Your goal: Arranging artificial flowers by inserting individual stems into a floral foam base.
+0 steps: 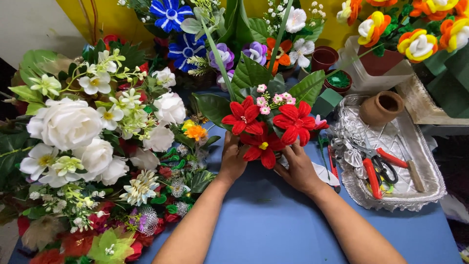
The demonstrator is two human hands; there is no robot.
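Your left hand is cupped around the near-left side of the red flower arrangement, its grip closed against the base under the blooms, though the fingers are hidden behind the petals, so you cannot tell exactly what part they clasp. Your right hand presses in from the near-right side, fingers curled up under the lowest red flower, grip likewise closed on the base of the same arrangement. The arrangement stands upright on the blue bench between your two hands, with three red blooms in front, small pink blossoms just above them and broad green leaves rising behind. Left of your left grip, and close to it, lies a large heap of white roses and mixed artificial flowers, with a small orange bloom just beside your left fingertips. Right of your right grip sits a silver foil tray holding red-handled scissors and a small clay pot; a red-handled tool lies on the bench between your right hand and the tray. Beyond your hands, past the arrangement, stand blue flowers and purple ones, and far to the right orange-and-yellow blooms in a pot.
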